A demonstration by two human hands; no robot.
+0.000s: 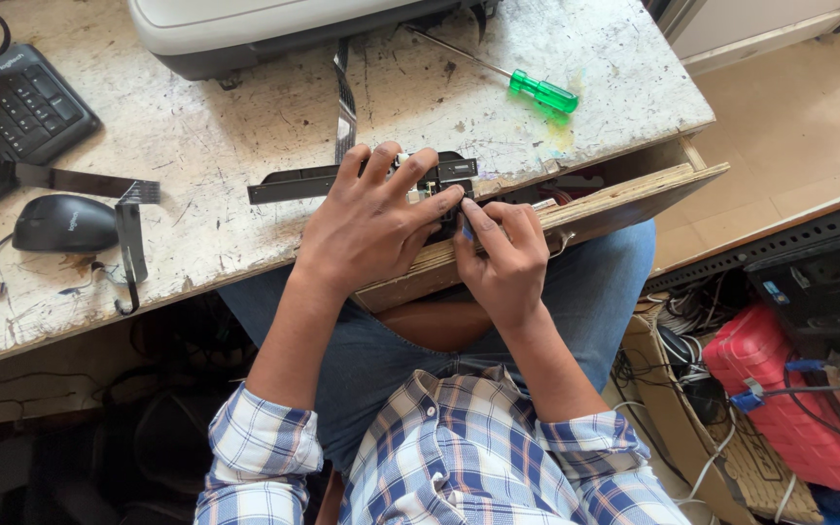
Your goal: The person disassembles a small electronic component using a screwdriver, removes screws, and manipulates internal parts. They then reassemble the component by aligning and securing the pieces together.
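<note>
A long black printer carriage part lies across the worn white desk's near edge. My left hand rests over its right end, fingers spread and pressing on the black block there. From below, my right hand pinches the same block, thumb and forefinger tips on a small piece against it. Both hands hide most of the block. A flat grey ribbon cable runs from the part up to a white printer at the back.
A green-handled screwdriver lies at the right of the desk. A black mouse, a keyboard and a loose black strip sit left. An open wooden drawer juts right. Cables and a red box are on the floor.
</note>
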